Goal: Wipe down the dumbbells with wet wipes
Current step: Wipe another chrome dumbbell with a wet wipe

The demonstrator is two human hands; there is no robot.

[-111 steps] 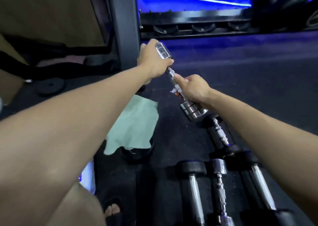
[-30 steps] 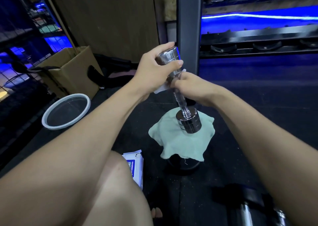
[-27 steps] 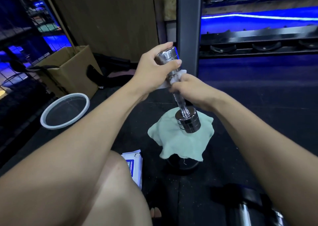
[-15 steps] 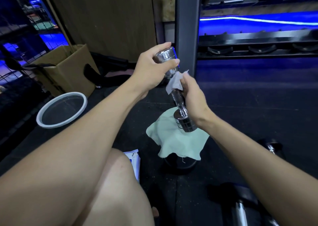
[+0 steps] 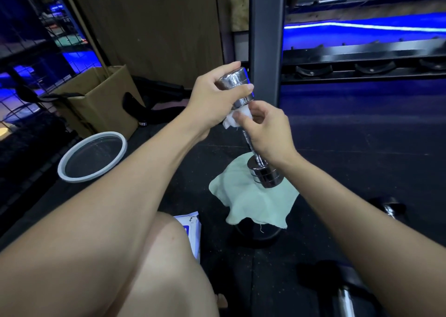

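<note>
Fingers point(image 5: 243, 118) and wipe point(image 5: 233, 121) now higher

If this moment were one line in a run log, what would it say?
step: wiping | left hand: grips chrome dumbbell top | right hand: pinches wet wipe under top head

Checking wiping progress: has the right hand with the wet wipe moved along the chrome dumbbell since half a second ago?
Yes. The right hand with the wet wipe has slid up the chrome dumbbell handle, toward the top head gripped by the left hand.
</note>
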